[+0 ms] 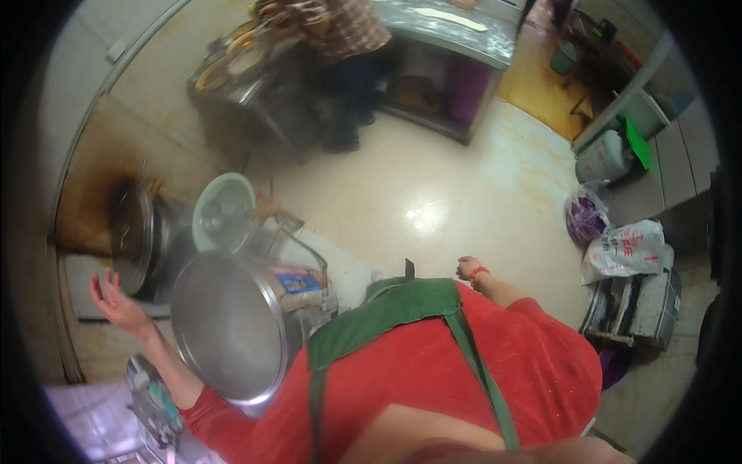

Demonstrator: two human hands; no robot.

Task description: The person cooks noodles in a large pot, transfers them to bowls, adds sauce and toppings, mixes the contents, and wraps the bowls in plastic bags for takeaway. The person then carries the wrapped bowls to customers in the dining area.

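My left hand [119, 304] is raised on the left with its fingers apart and nothing in it. It is in front of a dark wok or pot [136, 238] and to the left of a large round steel pot [229, 327]. My right hand [468, 267] hangs over the pale floor, its fingers loosely bent. A red-orange bead bracelet [478, 274] circles that wrist. No object shows in the right hand, but its palm is hidden. A pale green basin [223, 213] stands beyond the steel pot. I wear a green apron [385, 313] over a red top.
Another person [348, 35] in a checked shirt stands ahead by bowls [246, 55]. A floured worktable [446, 32] carries a strip of dough [452, 19]. On the right are a gas cylinder [603, 158], a purple bagged item [585, 217] and a white printed bag [626, 252].
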